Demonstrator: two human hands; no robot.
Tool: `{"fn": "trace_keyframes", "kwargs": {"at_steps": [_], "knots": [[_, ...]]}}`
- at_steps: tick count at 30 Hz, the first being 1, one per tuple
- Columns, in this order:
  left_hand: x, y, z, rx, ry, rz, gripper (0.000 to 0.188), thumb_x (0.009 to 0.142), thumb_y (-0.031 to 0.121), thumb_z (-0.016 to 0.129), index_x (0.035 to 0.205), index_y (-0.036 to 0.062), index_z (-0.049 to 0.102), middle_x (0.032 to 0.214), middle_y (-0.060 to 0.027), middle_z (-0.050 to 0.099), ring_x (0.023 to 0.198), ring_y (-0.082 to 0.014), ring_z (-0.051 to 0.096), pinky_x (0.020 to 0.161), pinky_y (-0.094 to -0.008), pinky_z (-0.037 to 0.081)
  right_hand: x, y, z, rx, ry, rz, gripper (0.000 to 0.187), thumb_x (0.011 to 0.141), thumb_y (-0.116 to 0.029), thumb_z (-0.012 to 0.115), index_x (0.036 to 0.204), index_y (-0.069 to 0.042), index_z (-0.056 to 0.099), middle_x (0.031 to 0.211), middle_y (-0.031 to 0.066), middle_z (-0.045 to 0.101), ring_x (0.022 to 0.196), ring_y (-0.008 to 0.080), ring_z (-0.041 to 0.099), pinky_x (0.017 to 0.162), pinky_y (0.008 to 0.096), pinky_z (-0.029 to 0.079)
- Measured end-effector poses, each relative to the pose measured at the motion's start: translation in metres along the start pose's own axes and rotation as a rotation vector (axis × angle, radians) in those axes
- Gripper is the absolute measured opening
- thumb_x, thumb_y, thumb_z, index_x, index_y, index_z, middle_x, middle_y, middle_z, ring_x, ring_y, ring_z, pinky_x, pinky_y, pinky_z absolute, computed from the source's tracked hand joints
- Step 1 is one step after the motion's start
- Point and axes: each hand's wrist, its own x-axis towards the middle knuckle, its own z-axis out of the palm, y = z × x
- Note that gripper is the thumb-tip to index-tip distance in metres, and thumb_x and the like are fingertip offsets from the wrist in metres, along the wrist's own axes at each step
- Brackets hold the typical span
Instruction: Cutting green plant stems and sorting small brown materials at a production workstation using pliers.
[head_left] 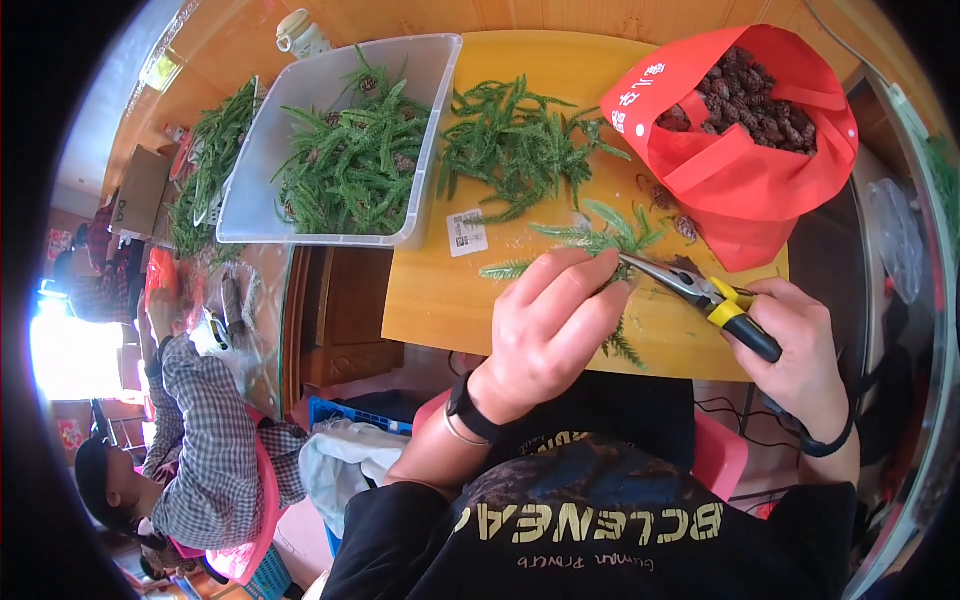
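In my left hand (pixel 560 320) is a green artificial pine sprig (pixel 610 235), its needled tips fanning out past the closed fingers. My right hand (pixel 800 345) grips long-nose pliers (pixel 735 315) with yellow and black handles. The metal jaws of the pliers reach the sprig's base beside my left fingertips; what exactly they pinch is too small to tell. Behind the hands, a pile of loose pine sprigs (pixel 520 140) lies on the yellow table (pixel 450 310). A few small pine cones (pixel 685 228) rest to the right of it.
A clear plastic bin (pixel 250 190) with sprigs and cones stands at the left. At the back right is a red bag (pixel 730 190) full of pine cones (pixel 745 95). A white label (pixel 467 232) lies between. Another person (pixel 210 440) in a checked shirt works at a neighbouring table.
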Motion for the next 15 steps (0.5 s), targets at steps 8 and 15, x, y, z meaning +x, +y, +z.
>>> {"fn": "trace_keyframes", "kwargs": {"at_steps": [8,15], "knots": [[0.006,-0.008,-0.010,-1.193,0.035,-0.756,0.087,0.075,0.072,0.046,0.119,-0.0023,0.041,0.117,-0.0184,0.050,0.114,-0.0286,0.046,0.097,-0.0410,0.034,0.002,0.011,-0.005,-0.032,0.002,-0.180,0.024,0.061,-0.002,0.070,0.063,-0.001,0.046,0.061,0.0123,0.051,0.066,0.0334,0.057,0.056,0.0365,0.046],[0.010,-0.035,-0.012,-1.508,-0.551,-0.771,0.088,0.066,0.037,0.078,0.131,-0.0043,0.036,0.123,-0.0158,0.050,0.115,-0.0243,0.047,0.103,-0.0371,0.029,0.005,0.010,-0.004,-0.053,-0.003,-0.301,0.025,0.058,-0.002,0.071,0.063,-0.003,0.047,0.059,0.0098,0.050,0.071,0.0306,0.058,0.056,0.0355,0.046]]}}
